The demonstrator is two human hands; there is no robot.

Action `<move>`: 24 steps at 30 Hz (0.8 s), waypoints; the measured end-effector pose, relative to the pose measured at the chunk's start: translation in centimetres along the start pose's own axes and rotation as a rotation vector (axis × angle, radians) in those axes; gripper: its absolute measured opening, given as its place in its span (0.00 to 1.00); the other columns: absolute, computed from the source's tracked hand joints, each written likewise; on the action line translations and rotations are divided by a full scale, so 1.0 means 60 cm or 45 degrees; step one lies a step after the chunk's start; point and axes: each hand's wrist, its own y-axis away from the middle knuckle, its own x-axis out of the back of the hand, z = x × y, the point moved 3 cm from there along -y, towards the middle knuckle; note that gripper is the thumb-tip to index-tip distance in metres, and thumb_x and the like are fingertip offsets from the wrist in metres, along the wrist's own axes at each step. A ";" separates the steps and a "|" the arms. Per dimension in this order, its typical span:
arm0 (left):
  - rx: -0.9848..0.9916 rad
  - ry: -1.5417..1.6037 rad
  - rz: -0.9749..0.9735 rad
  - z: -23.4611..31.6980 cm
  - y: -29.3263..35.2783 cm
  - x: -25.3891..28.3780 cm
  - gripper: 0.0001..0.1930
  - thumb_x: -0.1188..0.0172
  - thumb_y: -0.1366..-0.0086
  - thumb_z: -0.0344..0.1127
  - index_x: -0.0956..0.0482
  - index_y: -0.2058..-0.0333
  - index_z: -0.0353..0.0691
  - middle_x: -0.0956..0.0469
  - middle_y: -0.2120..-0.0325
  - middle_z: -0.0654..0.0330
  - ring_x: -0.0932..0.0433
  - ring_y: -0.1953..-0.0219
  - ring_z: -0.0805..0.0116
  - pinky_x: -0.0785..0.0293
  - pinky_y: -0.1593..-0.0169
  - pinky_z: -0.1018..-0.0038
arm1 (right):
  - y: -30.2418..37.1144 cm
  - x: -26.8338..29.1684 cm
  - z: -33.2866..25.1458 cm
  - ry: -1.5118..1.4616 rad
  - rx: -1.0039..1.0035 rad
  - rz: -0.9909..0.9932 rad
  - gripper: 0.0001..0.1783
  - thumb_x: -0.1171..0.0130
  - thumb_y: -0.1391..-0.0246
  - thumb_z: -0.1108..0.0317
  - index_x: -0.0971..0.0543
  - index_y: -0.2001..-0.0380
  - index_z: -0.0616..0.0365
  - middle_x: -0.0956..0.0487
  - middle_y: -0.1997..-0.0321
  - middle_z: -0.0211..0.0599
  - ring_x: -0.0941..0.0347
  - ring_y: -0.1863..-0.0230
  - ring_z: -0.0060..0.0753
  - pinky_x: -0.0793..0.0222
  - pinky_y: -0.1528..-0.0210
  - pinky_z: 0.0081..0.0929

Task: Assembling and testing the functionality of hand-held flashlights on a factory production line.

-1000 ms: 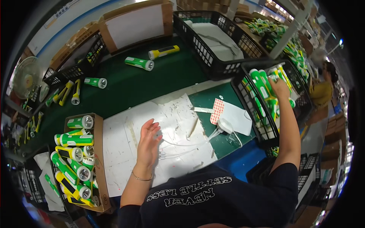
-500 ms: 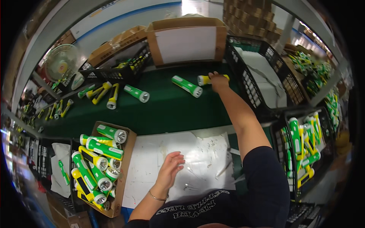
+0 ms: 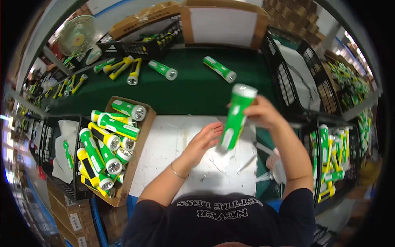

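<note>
My right hand (image 3: 261,112) grips a green flashlight (image 3: 236,117) with a white head, held tilted, head end up, above the white work sheet (image 3: 164,136). The flashlight is a little blurred. Just left of its lower end is my left hand (image 3: 204,142), fingers stretched out and holding nothing; whether the fingertips touch the flashlight I cannot tell. Beyond my hands, another green flashlight (image 3: 220,69) lies on the dark green surface (image 3: 193,92). Farther left lie one more green flashlight (image 3: 163,70) and several yellow and green ones.
At my left stands a cardboard box (image 3: 142,142) full of green and yellow flashlights, beside a black crate (image 3: 47,136). Another black crate (image 3: 325,193) with flashlights is at my right. A paper-lined black crate (image 3: 284,78) and an upright cardboard box (image 3: 224,24) are at the back.
My right hand has taken a flashlight from the far right of the green surface and brought it toward me, over the sheet. My left hand has moved up and right toward it.
</note>
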 end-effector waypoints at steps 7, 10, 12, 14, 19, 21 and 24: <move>0.313 0.417 -0.036 -0.050 0.045 -0.061 0.20 0.59 0.30 0.45 0.37 0.46 0.40 0.25 0.59 0.51 0.23 0.59 0.60 0.22 0.59 0.67 | 0.141 -0.087 0.141 0.164 -0.107 0.295 0.16 0.46 0.43 0.60 0.26 0.56 0.59 0.28 0.73 0.19 0.46 0.82 0.07 0.55 0.82 0.12; 0.417 0.489 0.140 -0.060 0.072 -0.069 0.20 0.58 0.32 0.51 0.33 0.52 0.40 0.24 0.62 0.54 0.23 0.64 0.64 0.23 0.65 0.68 | 0.200 -0.105 0.155 0.157 -0.076 0.306 0.16 0.47 0.43 0.61 0.26 0.55 0.60 0.22 0.56 0.29 0.34 0.71 0.11 0.43 0.73 0.11; 0.409 0.436 0.095 -0.075 0.079 -0.060 0.21 0.59 0.32 0.52 0.32 0.55 0.40 0.24 0.63 0.54 0.23 0.67 0.65 0.23 0.66 0.68 | 0.220 -0.115 0.163 0.273 -0.050 0.276 0.16 0.47 0.43 0.65 0.27 0.54 0.62 0.23 0.54 0.33 0.30 0.51 0.21 0.36 0.55 0.17; 0.425 0.373 0.169 -0.088 0.089 -0.059 0.21 0.58 0.33 0.54 0.30 0.60 0.40 0.25 0.67 0.57 0.26 0.73 0.68 0.26 0.70 0.70 | 0.231 -0.124 0.174 0.256 -0.059 0.261 0.16 0.46 0.43 0.66 0.27 0.54 0.63 0.23 0.53 0.34 0.30 0.51 0.22 0.36 0.53 0.18; 0.458 0.363 0.262 -0.092 0.099 -0.072 0.21 0.56 0.33 0.55 0.31 0.59 0.40 0.27 0.70 0.58 0.27 0.74 0.68 0.26 0.71 0.70 | 0.255 -0.127 0.210 0.294 -0.106 0.298 0.17 0.44 0.44 0.66 0.28 0.53 0.62 0.24 0.58 0.30 0.30 0.57 0.19 0.37 0.52 0.19; 0.460 0.362 0.283 -0.093 0.102 -0.071 0.21 0.56 0.33 0.55 0.32 0.59 0.40 0.27 0.71 0.58 0.27 0.73 0.68 0.26 0.71 0.70 | 0.261 -0.132 0.217 0.309 -0.071 0.329 0.17 0.45 0.44 0.65 0.27 0.54 0.61 0.25 0.60 0.28 0.31 0.60 0.17 0.36 0.55 0.17; 0.458 0.364 0.265 -0.094 0.102 -0.068 0.21 0.55 0.34 0.55 0.33 0.58 0.40 0.27 0.70 0.57 0.27 0.73 0.67 0.26 0.72 0.70 | 0.269 -0.140 0.218 0.417 -0.100 0.363 0.16 0.46 0.43 0.63 0.27 0.54 0.61 0.25 0.60 0.28 0.32 0.60 0.16 0.36 0.56 0.17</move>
